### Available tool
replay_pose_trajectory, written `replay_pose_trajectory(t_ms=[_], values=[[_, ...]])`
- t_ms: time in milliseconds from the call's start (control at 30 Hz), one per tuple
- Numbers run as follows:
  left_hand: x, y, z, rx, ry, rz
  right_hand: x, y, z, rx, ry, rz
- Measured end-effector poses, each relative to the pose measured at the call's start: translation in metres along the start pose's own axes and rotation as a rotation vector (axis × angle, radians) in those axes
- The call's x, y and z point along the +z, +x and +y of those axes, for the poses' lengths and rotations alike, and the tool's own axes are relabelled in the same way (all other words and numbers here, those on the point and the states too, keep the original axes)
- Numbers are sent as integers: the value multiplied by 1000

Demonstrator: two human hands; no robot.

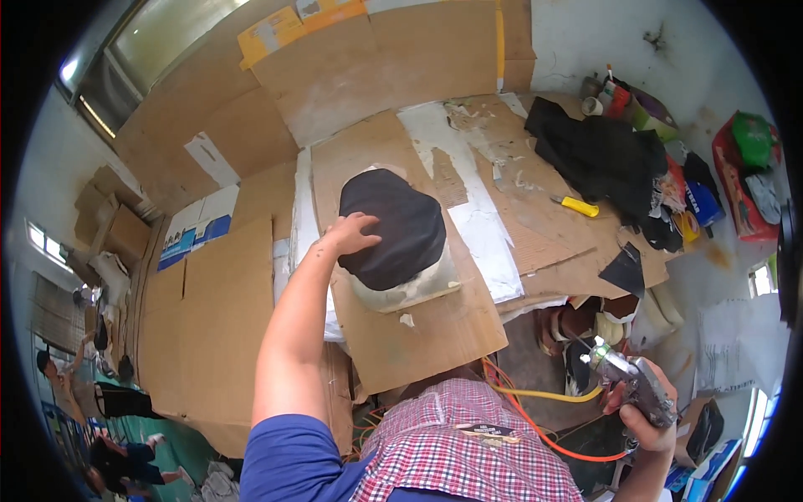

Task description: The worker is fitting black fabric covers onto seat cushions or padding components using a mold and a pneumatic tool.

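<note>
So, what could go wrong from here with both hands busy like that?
The bare left hand rests on the black pad; if the metal tool in the right hand, apparently a spray gun, is fired there, that hand could be hit.
The orange hose and yellow hose pass close to the checked apron and might snag.
The yellow cutter lies loose on the cardboard, so a reaching hand could brush it.
</note>
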State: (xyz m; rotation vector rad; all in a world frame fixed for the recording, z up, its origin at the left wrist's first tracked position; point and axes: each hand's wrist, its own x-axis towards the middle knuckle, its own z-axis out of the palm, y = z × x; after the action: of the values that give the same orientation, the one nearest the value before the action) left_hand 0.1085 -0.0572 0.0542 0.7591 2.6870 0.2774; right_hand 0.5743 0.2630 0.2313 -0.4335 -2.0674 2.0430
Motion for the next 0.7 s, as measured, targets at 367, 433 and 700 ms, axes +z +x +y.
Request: replay_pose_trajectory(t_ms=[367, 433, 700], values=[[6, -3, -9, 77, -134, 62, -88, 115, -30, -170, -409, -371], [-1, -6, 2, 43, -149, 49, -111, 140, -27, -220, -413, -559], [-18, -13, 35, -183, -157, 29, -158, 238, -15, -311, -268, -535]])
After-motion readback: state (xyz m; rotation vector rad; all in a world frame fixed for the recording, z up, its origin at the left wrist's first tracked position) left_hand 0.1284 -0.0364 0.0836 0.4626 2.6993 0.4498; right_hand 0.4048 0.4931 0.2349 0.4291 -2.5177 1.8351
